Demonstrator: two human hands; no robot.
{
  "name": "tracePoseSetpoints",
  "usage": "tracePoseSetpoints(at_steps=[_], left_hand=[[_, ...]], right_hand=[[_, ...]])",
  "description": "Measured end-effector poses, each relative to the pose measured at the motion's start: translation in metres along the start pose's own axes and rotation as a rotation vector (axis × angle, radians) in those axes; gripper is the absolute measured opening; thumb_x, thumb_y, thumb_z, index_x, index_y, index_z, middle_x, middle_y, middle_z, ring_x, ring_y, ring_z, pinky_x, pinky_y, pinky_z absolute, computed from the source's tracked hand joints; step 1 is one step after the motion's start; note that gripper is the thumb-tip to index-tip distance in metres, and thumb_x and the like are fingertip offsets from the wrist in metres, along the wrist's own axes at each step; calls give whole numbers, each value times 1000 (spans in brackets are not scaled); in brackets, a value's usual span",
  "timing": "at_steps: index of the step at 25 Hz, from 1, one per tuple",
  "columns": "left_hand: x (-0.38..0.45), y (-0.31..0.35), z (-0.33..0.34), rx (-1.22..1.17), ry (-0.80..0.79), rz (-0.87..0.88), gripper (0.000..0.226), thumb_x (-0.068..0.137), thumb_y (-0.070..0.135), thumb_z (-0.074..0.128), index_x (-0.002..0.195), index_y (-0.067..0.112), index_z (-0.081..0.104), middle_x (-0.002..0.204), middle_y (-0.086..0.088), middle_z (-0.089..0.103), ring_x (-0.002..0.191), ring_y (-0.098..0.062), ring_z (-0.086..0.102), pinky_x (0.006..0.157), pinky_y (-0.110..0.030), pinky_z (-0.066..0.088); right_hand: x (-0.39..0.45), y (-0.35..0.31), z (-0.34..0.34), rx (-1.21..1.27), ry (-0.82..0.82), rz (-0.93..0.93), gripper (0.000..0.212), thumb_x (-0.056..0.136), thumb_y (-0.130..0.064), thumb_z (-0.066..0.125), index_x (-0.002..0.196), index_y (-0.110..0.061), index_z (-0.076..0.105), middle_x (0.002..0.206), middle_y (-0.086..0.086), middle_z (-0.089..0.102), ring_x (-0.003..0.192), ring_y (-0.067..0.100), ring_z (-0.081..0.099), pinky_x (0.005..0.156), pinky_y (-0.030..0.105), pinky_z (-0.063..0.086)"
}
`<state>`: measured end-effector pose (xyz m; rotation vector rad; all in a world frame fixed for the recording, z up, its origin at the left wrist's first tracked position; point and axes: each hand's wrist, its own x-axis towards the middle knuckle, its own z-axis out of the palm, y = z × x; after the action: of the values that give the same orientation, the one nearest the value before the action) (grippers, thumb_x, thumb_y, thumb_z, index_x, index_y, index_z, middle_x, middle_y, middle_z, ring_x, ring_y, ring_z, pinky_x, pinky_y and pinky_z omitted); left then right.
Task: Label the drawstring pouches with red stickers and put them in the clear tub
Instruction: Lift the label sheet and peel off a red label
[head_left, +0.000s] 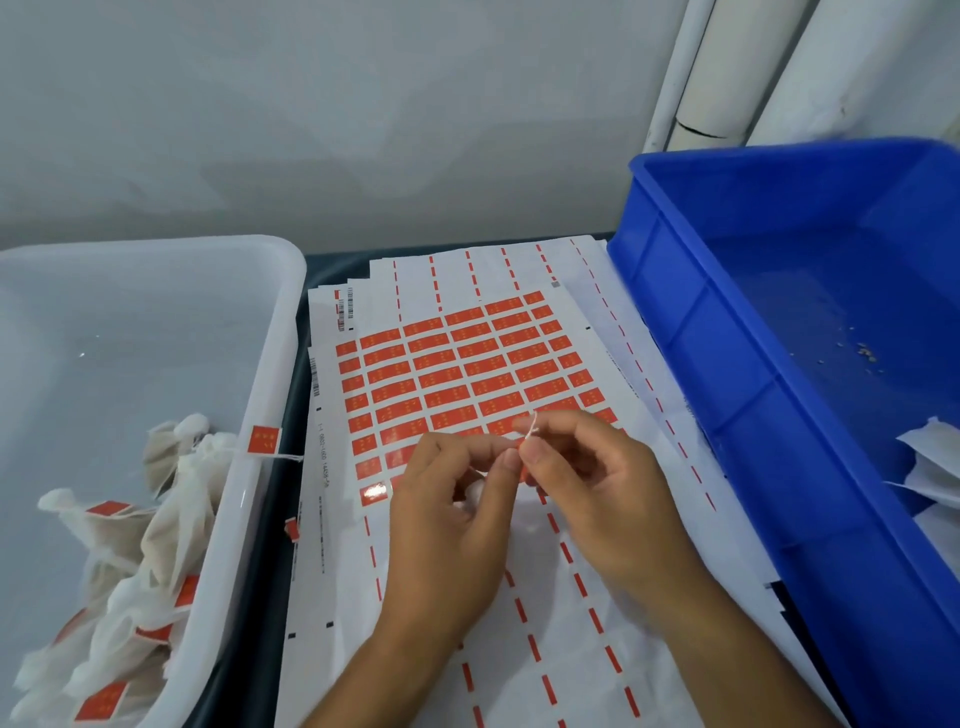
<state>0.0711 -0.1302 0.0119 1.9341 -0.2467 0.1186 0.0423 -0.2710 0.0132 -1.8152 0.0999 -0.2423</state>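
Both my hands meet over the sticker sheet (467, 364), a white sheet with rows of red stickers. My right hand (587, 483) pinches a thin white drawstring (530, 431) between thumb and forefinger, with a bit of red sticker showing under the fingers. My left hand (447, 509) pinches the same spot from the left; a white pouch is mostly hidden in its palm. The clear tub (270, 332) on the left holds several white pouches (150, 540) with red stickers. One labelled string (265, 441) hangs over its rim.
A blue crate (727, 374) stands at the right with a few white pouches (930, 467) at its near right end and crumbs on its floor. More used sticker sheets lie stacked under the top one. A wall and white pipes rise behind.
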Motion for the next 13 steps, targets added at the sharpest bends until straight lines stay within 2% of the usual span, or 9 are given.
tracePoseSetpoints(at_steps=[4, 6, 8, 9, 11, 13], left_hand=[[0, -1, -4, -51, -84, -39, 11, 89, 51, 57, 93, 41, 62, 93, 22, 64, 87, -12, 65, 74, -23, 57], [-2, -3, -9, -61, -181, -46, 12, 91, 49, 64, 101, 44, 59, 98, 24, 63, 95, -6, 64, 77, -14, 54], [-7, -4, -16, 32, -229, -17, 27, 89, 38, 75, 103, 49, 55, 106, 32, 59, 104, 4, 59, 80, -2, 47], [-10, -3, -19, 93, -207, -1, 31, 88, 33, 76, 102, 51, 55, 108, 36, 57, 105, 7, 58, 82, 0, 45], [-11, 1, -25, 128, -132, 2, 29, 89, 29, 76, 98, 49, 58, 105, 37, 60, 102, 7, 61, 84, -3, 48], [-15, 16, -34, 109, -72, 11, 24, 87, 31, 76, 97, 46, 60, 101, 32, 65, 96, 3, 66, 77, -9, 54]], right_hand=[[0, -2, -1, 0, 43, -26, 17, 90, -48, 65, 107, -48, 65, 106, -30, 70, 106, -4, 67, 79, 4, 49], [0, -1, -1, 8, 62, -29, 15, 91, -47, 64, 106, -47, 64, 106, -29, 71, 105, -2, 68, 80, 7, 51], [0, 0, -2, 24, 77, -17, 14, 92, -48, 63, 105, -45, 63, 106, -27, 71, 103, 1, 70, 81, 11, 55], [0, 0, -3, 34, 81, -12, 13, 92, -48, 63, 104, -43, 64, 105, -26, 71, 102, 4, 71, 81, 14, 56], [0, -1, -4, 69, 70, -12, 12, 92, -46, 63, 103, -41, 65, 105, -24, 72, 100, 5, 72, 82, 17, 58], [0, -5, -5, 126, 23, -16, 17, 92, -51, 62, 108, -44, 63, 110, -23, 72, 99, 7, 73, 80, 17, 58]])
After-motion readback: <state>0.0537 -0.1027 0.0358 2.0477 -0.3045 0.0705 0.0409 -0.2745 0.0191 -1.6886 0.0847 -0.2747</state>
